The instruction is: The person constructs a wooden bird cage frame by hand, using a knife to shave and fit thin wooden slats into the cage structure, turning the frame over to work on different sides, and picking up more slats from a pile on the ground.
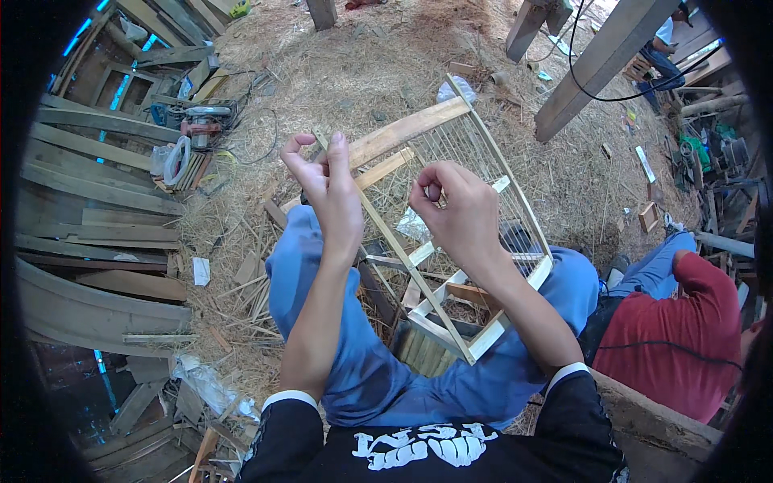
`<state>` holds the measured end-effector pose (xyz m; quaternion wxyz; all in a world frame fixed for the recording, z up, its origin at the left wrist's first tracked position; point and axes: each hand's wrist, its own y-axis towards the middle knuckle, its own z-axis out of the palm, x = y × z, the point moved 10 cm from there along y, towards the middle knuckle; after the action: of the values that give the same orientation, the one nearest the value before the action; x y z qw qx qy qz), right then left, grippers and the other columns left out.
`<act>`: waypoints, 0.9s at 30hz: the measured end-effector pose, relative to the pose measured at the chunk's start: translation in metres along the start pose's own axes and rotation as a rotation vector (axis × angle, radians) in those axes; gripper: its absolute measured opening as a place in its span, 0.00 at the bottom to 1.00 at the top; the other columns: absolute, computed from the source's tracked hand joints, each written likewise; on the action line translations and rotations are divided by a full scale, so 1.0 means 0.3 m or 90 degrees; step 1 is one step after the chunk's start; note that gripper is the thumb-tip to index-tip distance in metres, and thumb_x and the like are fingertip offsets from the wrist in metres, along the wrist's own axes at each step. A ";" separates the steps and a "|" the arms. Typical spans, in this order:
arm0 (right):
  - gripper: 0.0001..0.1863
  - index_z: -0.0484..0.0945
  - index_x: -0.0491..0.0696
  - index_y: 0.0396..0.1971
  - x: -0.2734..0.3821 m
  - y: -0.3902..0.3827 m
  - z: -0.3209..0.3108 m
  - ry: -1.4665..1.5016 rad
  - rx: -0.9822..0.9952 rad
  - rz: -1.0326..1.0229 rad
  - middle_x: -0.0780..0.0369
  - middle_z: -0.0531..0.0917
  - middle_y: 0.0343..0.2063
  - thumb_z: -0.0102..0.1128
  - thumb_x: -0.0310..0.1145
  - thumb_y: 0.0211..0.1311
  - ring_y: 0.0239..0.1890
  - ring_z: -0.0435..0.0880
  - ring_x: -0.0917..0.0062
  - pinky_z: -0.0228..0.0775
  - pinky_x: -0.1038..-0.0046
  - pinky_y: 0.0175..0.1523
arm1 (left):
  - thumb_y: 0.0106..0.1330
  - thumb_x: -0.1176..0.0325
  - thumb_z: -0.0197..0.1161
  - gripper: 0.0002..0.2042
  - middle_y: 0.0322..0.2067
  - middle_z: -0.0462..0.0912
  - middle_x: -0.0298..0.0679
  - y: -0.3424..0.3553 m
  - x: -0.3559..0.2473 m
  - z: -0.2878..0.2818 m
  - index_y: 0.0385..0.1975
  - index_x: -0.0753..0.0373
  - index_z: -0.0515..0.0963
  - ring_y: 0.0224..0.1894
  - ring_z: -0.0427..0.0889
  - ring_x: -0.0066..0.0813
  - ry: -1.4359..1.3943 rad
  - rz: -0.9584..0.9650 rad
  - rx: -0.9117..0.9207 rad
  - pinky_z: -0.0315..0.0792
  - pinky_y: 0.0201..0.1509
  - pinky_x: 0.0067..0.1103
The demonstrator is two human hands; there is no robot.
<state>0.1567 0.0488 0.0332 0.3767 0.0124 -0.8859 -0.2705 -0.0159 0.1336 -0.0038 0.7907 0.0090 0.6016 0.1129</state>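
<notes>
A light wooden cage frame with thin parallel rods along its right side rests tilted across my lap. My left hand is at its upper left corner, where a slat passes between the raised thumb and the bent forefinger; the other fingers are mostly hidden, and the hand appears to grip the frame. Over the middle of the cage, my right hand is closed in a pinch with the fingers curled. Whatever lies between those fingertips is hidden or too thin to make out.
Wood shavings and sticks litter the ground. A red power saw and stacked boards are on the left. A person in a red shirt sits close on my right. Wooden posts stand ahead, with a black cable hanging nearby.
</notes>
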 end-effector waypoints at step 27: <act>0.44 0.38 0.35 0.75 -0.406 -0.215 -0.105 0.303 -0.028 0.423 0.42 0.66 0.66 0.57 0.35 0.72 0.64 0.72 0.59 0.61 0.60 0.69 | 0.77 0.64 0.58 0.18 0.42 0.70 0.45 0.011 -0.046 -0.259 0.53 0.55 0.53 0.48 0.71 0.31 -0.031 0.171 -0.319 0.69 0.51 0.29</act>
<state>0.2534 0.0063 -0.0607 0.6382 -0.2205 -0.7237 -0.1425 -0.0940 0.1247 -0.0116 0.7608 -0.1042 0.5290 0.3612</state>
